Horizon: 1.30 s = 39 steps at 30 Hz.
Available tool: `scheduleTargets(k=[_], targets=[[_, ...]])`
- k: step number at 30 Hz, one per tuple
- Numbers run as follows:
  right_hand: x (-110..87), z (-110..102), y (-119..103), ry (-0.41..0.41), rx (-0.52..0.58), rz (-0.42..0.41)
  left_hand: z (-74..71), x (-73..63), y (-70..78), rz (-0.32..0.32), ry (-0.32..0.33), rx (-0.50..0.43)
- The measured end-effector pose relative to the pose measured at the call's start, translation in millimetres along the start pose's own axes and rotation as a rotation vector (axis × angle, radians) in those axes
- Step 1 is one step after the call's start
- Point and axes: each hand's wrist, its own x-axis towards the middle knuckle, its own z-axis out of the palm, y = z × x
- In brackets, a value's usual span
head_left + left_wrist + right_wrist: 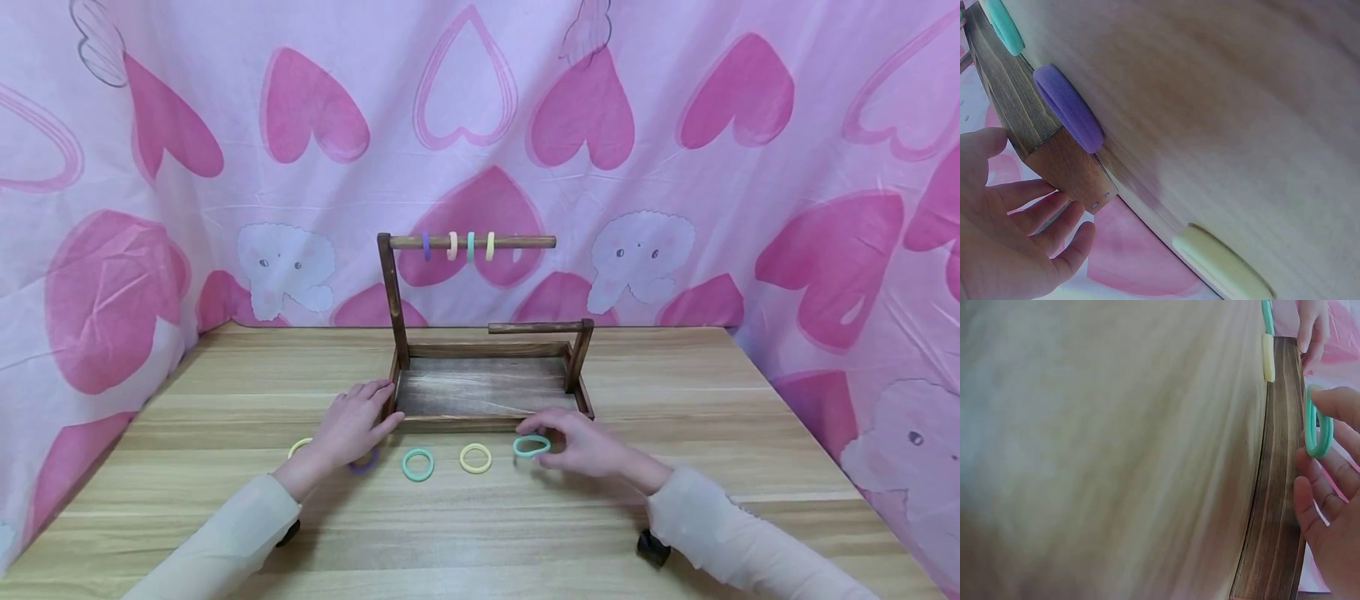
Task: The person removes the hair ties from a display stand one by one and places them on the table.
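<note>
My right hand point(581, 442) pinches a mint green hair tie point(1319, 422) between thumb and fingers, just above the table by the front right of a dark wooden rack point(480, 423). At the rack's left front corner, my left hand point(352, 429) touches the tray wall with its fingers spread. Beneath that arm lie a purple hair tie point(1069, 109) and a pale yellow one point(1222, 262), partly covered in the head view. Between the hands are another green hair tie point(417, 452) and a second yellow hair tie point(476, 446).
Along the rack's tall upper bar point(525, 242) hang several hair ties, among them a purple one point(426, 247). A shorter, lower bar point(525, 327) stands at the right, with no hair tie on it. Behind the wooden table point(637, 375) is a pink heart-patterned curtain point(675, 192).
</note>
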Motion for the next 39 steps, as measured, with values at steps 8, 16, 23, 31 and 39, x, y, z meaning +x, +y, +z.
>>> scheduleTargets(k=[8, 16, 23, 31, 39], targets=[[1.8, 6.7, 1.0, 0.000, -0.105, -0.043, 0.3, -0.4, 0.6, -0.009, -0.010, 0.000], [2.5, 9.9, -2.3, -0.029, -0.216, 0.013, 0.4, -1.0, 1.2, -0.005, -0.005, 0.005], [1.7, 11.8, -6.0, -0.029, -0.256, 0.017, 0.3, -1.1, 1.2, -0.007, -0.008, 0.006], [2.2, 10.0, -5.9, -0.052, -0.188, 0.057, 0.8, -0.5, 0.5, -0.008, -0.003, 0.002], [6.4, -6.1, -3.6, 0.056, -0.003, 0.015, -0.1, 0.6, 0.1, -0.003, 0.000, -0.004]])
